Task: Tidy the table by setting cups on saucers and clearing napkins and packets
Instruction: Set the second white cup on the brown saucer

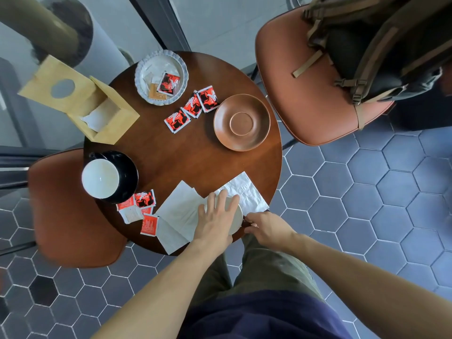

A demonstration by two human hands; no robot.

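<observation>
A pale cup point(235, 217) sits at the near edge of the round wooden table point(186, 155), on white napkins point(186, 211) spread beneath and beside it. The left hand point(216, 217) lies over the cup's top, fingers spread apart and draped down its far rim. The right hand point(265, 227) is at the cup's right side, fingers pinched together on a dark handle point(245, 223); the grip itself is partly hidden.

Left of the napkins lie a few red and white packets point(143, 209), just beside a black saucer point(128, 172) that carries a second cup point(100, 178), white inside and empty. That saucer overhangs the table's left edge.

Across the table, an empty brown saucer point(242, 122) sits near the right edge. 3 red packets point(193, 107) lie in a row just left of it, overlapping each other. Beyond them a ruffled white dish point(161, 77) holds more packets. A tan napkin box point(80, 101) stands at the far left, its flap open.

2 brown chairs flank the table; the right chair point(305, 94) holds a backpack point(381, 45). The floor is grey hexagonal tile point(367, 204).
</observation>
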